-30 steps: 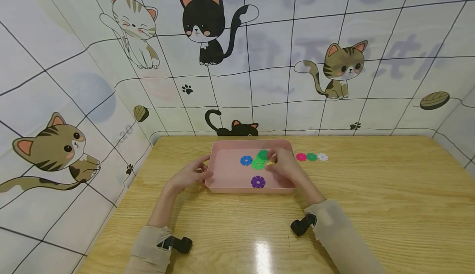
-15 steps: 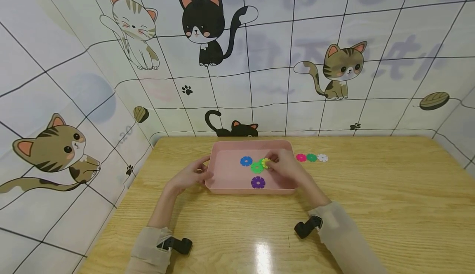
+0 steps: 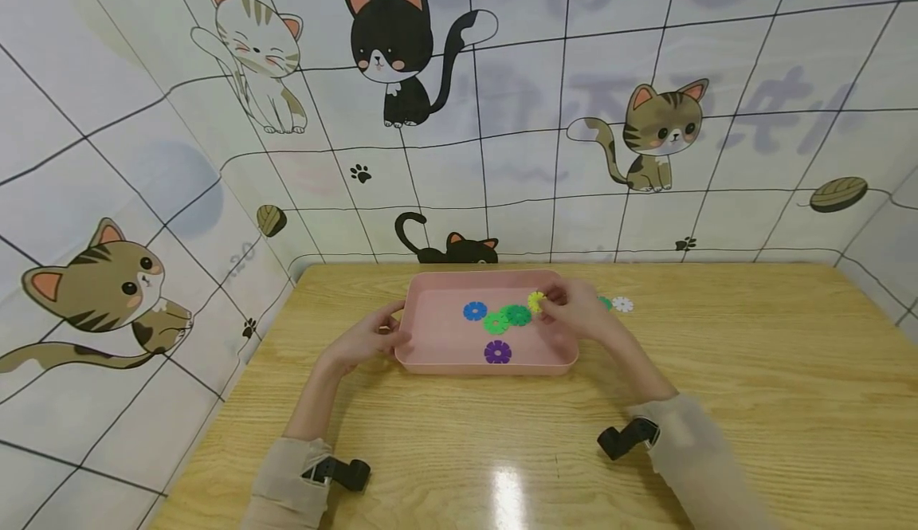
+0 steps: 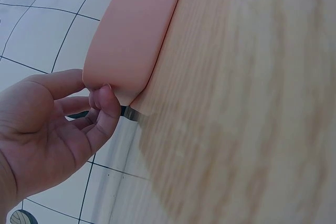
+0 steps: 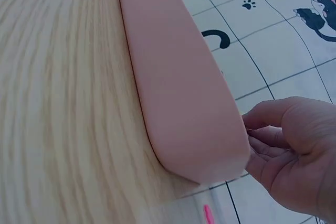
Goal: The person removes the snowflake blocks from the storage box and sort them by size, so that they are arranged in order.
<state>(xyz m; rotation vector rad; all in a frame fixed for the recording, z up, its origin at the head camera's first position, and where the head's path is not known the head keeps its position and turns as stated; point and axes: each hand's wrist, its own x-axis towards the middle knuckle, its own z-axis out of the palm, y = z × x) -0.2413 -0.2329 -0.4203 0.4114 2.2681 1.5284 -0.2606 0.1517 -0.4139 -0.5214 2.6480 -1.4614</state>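
Note:
A shallow pink tray (image 3: 437, 369) rests on the wooden table. My left hand (image 3: 363, 339) grips its left wall, thumb and fingers at the rim; the left wrist view also has this hand (image 4: 58, 124) on the tray's end. Over the tray's right side, my right hand (image 3: 577, 308) pinches a yellow snowflake disc (image 3: 535, 301). Inside lie a blue disc (image 3: 475, 311), a light green disc (image 3: 495, 323) partly overlapped by a dark green disc (image 3: 516, 315), and a purple disc (image 3: 498, 352) nearer the front. In the right wrist view, the tray wall hides the right fingertips.
Right of the tray, a white disc (image 3: 623, 304) lies on the table (image 3: 746, 355) beside a green disc (image 3: 606, 303), partly covered by the right hand. A pink disc (image 5: 208, 214) shows at the bottom of the right wrist view. A cat-patterned cloth (image 3: 531, 147) hangs behind.
My right hand has lifted the yellow disc from the green discs and carried it right, toward the tray's right wall. The dark green disc is now uncovered. My left hand has stayed put.

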